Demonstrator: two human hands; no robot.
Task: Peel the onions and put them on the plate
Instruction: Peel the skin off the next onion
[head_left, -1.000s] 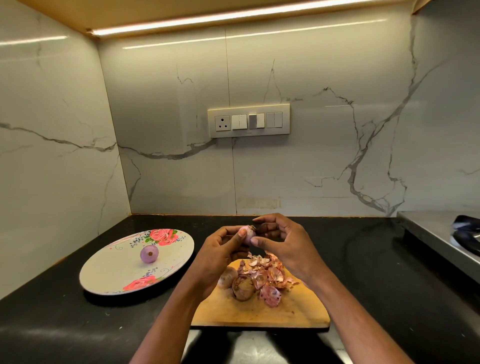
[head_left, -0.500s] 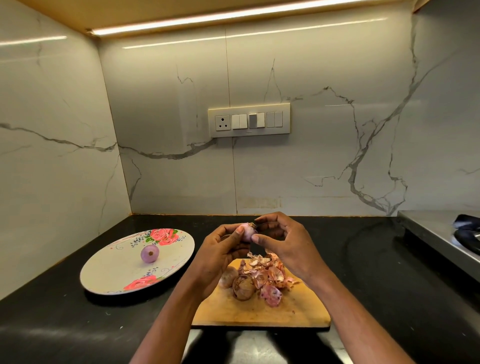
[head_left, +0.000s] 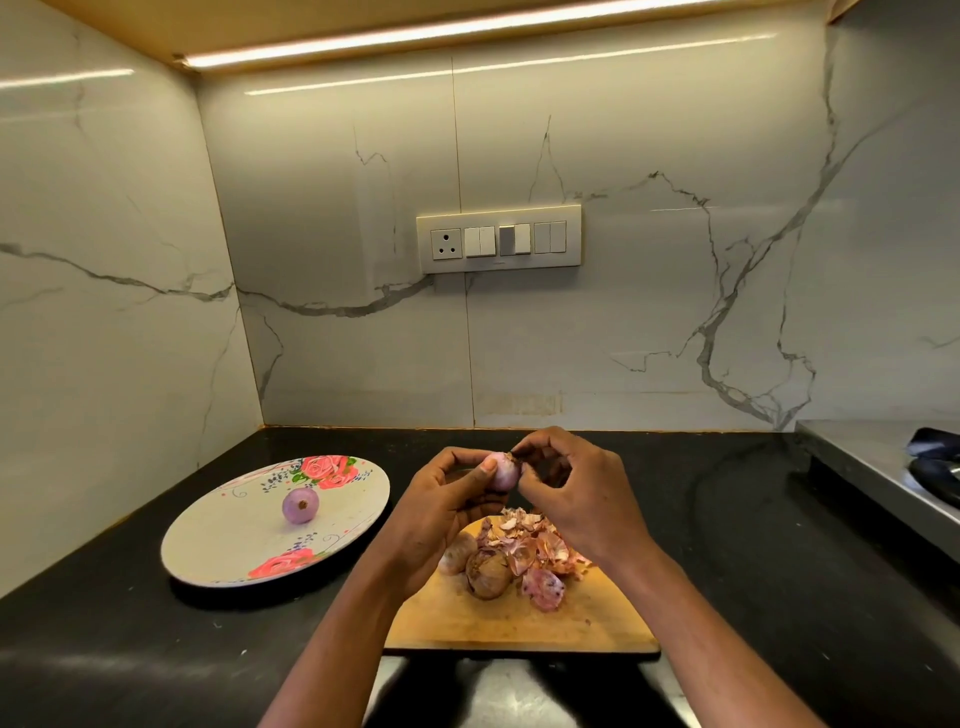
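Subject onion: small, pale pink-purple, mostly bare, a brown scrap of skin at its top end. It is held in the air above the far end of the cutting board. Left hand has its grip curled round the bulb, thumb across the front. Right hand pinches the scrap at the top.

Risks, as judged: the smooth bulb could slip from the grip if the tug is sharp, dropping into the peel pile or rolling across the black tabletop. Skin may tear, leaving residue.

One peeled onion sits on the floral plate, left. Unpeeled bulbs remain on the board.
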